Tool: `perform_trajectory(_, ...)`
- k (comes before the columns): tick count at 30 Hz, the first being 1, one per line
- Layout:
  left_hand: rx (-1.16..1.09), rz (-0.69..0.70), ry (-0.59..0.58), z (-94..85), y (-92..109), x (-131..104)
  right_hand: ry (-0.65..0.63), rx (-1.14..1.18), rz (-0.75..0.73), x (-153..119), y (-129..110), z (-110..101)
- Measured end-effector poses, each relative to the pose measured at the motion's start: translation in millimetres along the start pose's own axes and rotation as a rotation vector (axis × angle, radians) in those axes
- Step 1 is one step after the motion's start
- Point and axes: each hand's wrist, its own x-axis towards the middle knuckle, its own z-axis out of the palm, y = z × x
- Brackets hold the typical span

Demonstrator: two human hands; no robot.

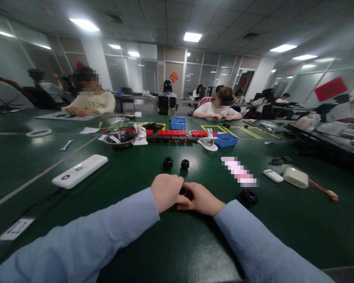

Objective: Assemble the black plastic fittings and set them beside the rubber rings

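Observation:
My left hand [167, 192] and my right hand [204, 199] meet just above the green table in front of me. Both are closed around a small black round part [183, 191], mostly covered by my fingers; a dark opening shows in it. Just beyond my hands, two similar black ribbed round parts stand side by side, a left one [168, 163] and a smaller right one [185, 164]. Near my right sleeve lies a larger black ring-shaped part [249, 196] with a hole in its middle.
A long white device [80, 171] and a wrench [66, 145] lie left. Farther back are a metal bowl [120, 140], red strips [172, 133], white clips [208, 143] and blue bins [225, 139]. To the right are a blurred pink item [238, 171] and a cream case [295, 177]. People sit beyond.

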Motion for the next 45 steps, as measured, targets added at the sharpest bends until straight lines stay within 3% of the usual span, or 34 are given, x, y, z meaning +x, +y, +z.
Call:
perform_trajectory(16, 0.028, -0.064, 0.032, 5.8, 2.3, -2.2, 0.009, -0.058, -0.045, -0.4, 0.0, 1.0)
perform_trajectory(24, 0.022, -0.073, 0.034, -4.6, -5.6, -3.9, -0.061, 0.029, -0.09, -0.4, 2.7, -6.4)
perform_trajectory(28, -0.095, 0.15, 0.025, -12.7, -19.0, -4.2, -0.133, 0.147, -0.161, -2.5, 9.0, -8.9)
perform_trajectory(31, -0.215, 0.386, -0.075, -17.1, -28.1, -2.1, -0.159, 0.144, -0.207, -4.6, 12.8, -11.4)
perform_trajectory(33, -0.255, 0.471, -0.134, -18.3, -30.7, -0.3, -0.165, 0.104, -0.216, -5.5, 14.7, -13.2)
perform_trajectory(37, -0.274, 0.529, -0.195, -15.7, -28.6, 1.5, -0.228, 0.077, -0.256, -4.9, 18.3, -15.3)
perform_trajectory(45, -0.225, 0.52, -0.181, -8.5, -22.1, 0.5, -0.266, 0.022, -0.295, -3.3, 16.6, -16.0)
